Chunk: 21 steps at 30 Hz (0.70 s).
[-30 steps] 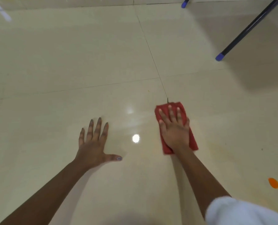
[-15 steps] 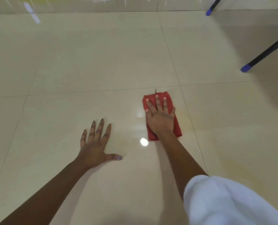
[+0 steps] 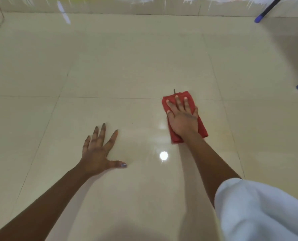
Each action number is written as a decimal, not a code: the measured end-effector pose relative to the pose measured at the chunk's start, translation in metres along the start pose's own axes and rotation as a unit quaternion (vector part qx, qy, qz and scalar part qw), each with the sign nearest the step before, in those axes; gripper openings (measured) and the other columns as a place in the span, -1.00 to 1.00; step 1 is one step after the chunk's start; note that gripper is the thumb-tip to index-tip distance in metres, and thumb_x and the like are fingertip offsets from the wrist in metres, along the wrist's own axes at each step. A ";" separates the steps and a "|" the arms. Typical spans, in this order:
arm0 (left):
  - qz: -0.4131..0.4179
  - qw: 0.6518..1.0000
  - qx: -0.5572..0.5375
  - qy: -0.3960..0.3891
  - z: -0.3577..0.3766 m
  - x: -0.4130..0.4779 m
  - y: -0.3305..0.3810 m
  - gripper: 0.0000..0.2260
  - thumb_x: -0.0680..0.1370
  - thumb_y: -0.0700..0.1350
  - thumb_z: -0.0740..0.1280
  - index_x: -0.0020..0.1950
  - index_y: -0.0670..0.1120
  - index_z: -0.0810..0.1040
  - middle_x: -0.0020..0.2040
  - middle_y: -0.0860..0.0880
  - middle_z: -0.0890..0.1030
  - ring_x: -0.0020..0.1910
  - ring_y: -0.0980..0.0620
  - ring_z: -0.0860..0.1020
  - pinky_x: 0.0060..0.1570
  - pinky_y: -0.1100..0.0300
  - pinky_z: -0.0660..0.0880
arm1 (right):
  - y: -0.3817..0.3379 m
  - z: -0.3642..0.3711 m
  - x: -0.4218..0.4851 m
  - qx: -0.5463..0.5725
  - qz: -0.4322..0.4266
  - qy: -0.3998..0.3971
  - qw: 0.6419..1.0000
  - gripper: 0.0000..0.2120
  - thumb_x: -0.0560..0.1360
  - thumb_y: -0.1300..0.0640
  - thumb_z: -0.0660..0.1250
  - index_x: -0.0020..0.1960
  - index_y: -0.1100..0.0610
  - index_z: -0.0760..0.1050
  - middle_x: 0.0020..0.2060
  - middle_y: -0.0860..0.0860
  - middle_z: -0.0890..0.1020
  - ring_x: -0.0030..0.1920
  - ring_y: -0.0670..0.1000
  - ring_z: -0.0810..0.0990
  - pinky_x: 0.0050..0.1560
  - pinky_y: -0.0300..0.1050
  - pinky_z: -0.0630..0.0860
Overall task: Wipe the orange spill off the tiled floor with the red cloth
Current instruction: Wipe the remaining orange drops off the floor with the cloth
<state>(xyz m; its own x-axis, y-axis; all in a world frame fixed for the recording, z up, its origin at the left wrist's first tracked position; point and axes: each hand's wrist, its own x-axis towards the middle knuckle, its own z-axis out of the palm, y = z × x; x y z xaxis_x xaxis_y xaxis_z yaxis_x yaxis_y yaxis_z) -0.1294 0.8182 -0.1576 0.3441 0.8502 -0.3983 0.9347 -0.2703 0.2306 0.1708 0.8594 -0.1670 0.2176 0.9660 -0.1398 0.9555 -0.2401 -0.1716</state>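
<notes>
The red cloth (image 3: 185, 117) is pressed flat on the tiled floor (image 3: 110, 66) under the right hand (image 3: 182, 119), fingers (image 3: 177, 101) spread, nothing gripped. The left hand (image 3: 99, 152) is braced open, left of it. No orange spill is seen; even pressure and overlapping strokes are advised.

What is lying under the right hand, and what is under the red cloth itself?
Under the right hand, pressed flat, lies the folded red cloth on the glossy beige tiled floor. The cloth hides the floor beneath, so any orange spill there cannot be seen.
</notes>
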 end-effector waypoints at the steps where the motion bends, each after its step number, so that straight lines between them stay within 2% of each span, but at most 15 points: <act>1: -0.005 1.000 0.000 0.003 0.000 0.002 -0.001 0.16 -0.08 0.69 -0.12 0.37 0.22 -0.47 0.36 0.12 -0.57 0.37 0.10 -0.53 0.42 -0.01 -0.32 | -0.019 0.002 0.009 0.005 -0.007 -0.002 1.000 -0.53 0.60 -0.09 -0.09 0.50 -0.19 0.00 0.54 -0.08 -0.07 0.52 0.05 -0.17 0.43 0.25 -0.18; 2: -0.012 1.000 -0.003 0.006 0.001 0.002 0.001 0.23 -0.08 0.69 -0.07 0.40 0.15 -0.47 0.37 0.12 -0.55 0.38 0.10 -0.51 0.42 0.00 -0.31 | -0.041 0.005 0.010 0.014 -0.031 -0.007 0.999 -0.53 0.60 -0.08 -0.08 0.50 -0.20 0.02 0.54 -0.07 -0.05 0.53 0.05 -0.16 0.43 0.25 -0.17; 4: -0.032 0.999 -0.023 0.013 -0.002 0.003 -0.001 0.29 -0.06 0.63 0.07 0.38 0.03 -0.52 0.37 0.15 -0.52 0.37 0.15 -0.50 0.43 0.03 -0.32 | -0.094 0.016 -0.008 0.032 -0.141 -0.021 0.989 -0.54 0.58 -0.05 -0.05 0.48 -0.21 0.10 0.54 -0.06 0.03 0.53 0.05 -0.11 0.42 0.27 -0.15; 6: -0.033 0.999 -0.043 0.005 -0.004 0.002 0.001 0.28 -0.06 0.61 0.09 0.29 0.03 -0.62 0.36 0.15 -0.53 0.35 0.17 -0.52 0.41 0.06 -0.35 | -0.118 0.024 -0.053 0.044 -0.247 -0.041 0.967 -0.55 0.54 -0.05 -0.02 0.42 -0.20 0.24 0.51 -0.06 0.16 0.52 0.06 -0.01 0.42 0.27 -0.09; 7: -0.031 0.999 -0.044 0.001 -0.004 0.001 0.000 0.27 -0.06 0.62 0.07 0.26 0.03 -0.63 0.36 0.14 -0.54 0.36 0.15 -0.53 0.41 0.06 -0.36 | -0.114 0.026 -0.071 0.052 -0.272 -0.030 0.960 -0.55 0.52 -0.05 -0.02 0.39 -0.19 0.29 0.49 -0.07 0.22 0.51 0.05 0.05 0.42 0.26 -0.05; 9: -0.030 0.999 -0.027 -0.007 -0.004 0.003 -0.002 0.28 -0.07 0.66 0.04 0.26 0.00 -0.63 0.37 0.12 -0.56 0.36 0.12 -0.54 0.40 0.05 -0.37 | -0.083 0.021 -0.076 0.041 -0.251 -0.014 0.967 -0.53 0.50 -0.04 -0.05 0.37 -0.19 0.32 0.48 -0.07 0.25 0.50 0.04 0.10 0.41 0.22 0.01; 12: -0.027 0.999 -0.027 -0.004 0.000 0.004 -0.004 0.26 -0.02 0.65 0.06 0.26 0.01 -0.64 0.34 0.13 -0.61 0.35 0.12 -0.57 0.38 0.05 -0.40 | -0.055 0.007 -0.016 0.005 -0.106 0.001 0.994 -0.55 0.57 -0.03 -0.07 0.45 -0.20 0.16 0.53 -0.10 0.07 0.53 0.01 -0.06 0.43 0.20 -0.07; 14: -0.025 0.999 -0.026 -0.005 0.001 0.005 -0.004 0.25 -0.02 0.65 0.04 0.27 0.02 -0.63 0.33 0.14 -0.62 0.35 0.12 -0.57 0.38 0.04 -0.40 | -0.078 0.000 0.024 0.021 -0.064 -0.018 0.998 -0.55 0.61 -0.03 -0.06 0.48 -0.20 0.08 0.54 -0.10 -0.03 0.53 0.03 -0.14 0.43 0.24 -0.12; 15: -0.023 0.999 -0.024 -0.009 0.000 0.005 -0.003 0.25 -0.02 0.66 0.02 0.28 0.02 -0.62 0.34 0.14 -0.62 0.35 0.12 -0.57 0.39 0.03 -0.39 | -0.098 0.001 0.029 0.024 -0.081 -0.026 0.996 -0.55 0.60 -0.03 -0.06 0.49 -0.20 0.07 0.54 -0.09 -0.03 0.53 0.04 -0.14 0.43 0.25 -0.14; 17: -0.021 0.999 -0.035 -0.012 -0.001 0.003 -0.003 0.25 -0.01 0.66 0.04 0.29 0.02 -0.61 0.34 0.14 -0.62 0.34 0.13 -0.58 0.38 0.03 -0.40 | -0.132 0.011 0.015 0.032 -0.168 -0.043 0.984 -0.55 0.59 -0.03 -0.08 0.48 -0.21 0.08 0.54 -0.07 -0.01 0.53 0.05 -0.15 0.42 0.26 -0.18; 19: -0.017 0.999 -0.041 -0.015 -0.004 0.001 -0.002 0.24 0.02 0.64 0.09 0.30 0.02 -0.61 0.34 0.14 -0.62 0.33 0.13 -0.59 0.38 0.03 -0.42 | -0.136 0.024 -0.022 0.029 -0.253 -0.046 0.966 -0.55 0.57 -0.05 -0.10 0.45 -0.22 0.14 0.53 -0.09 0.05 0.53 0.04 -0.12 0.43 0.25 -0.18; 21: -0.020 0.999 -0.035 -0.011 -0.004 0.002 -0.001 0.24 0.05 0.62 0.12 0.30 0.02 -0.60 0.35 0.13 -0.61 0.34 0.12 -0.58 0.39 0.01 -0.40 | -0.110 0.026 -0.038 0.027 -0.249 -0.020 0.968 -0.55 0.55 -0.04 -0.06 0.42 -0.22 0.21 0.52 -0.12 0.12 0.53 0.01 -0.05 0.44 0.22 -0.12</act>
<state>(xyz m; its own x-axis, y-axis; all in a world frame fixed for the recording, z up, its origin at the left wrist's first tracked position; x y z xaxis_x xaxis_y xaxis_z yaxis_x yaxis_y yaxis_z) -0.1303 0.8221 -0.1547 0.3095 0.8490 -0.4283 0.9394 -0.2032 0.2759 0.0528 0.8468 -0.1679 -0.2764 0.9589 -0.0636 0.9278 0.2490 -0.2780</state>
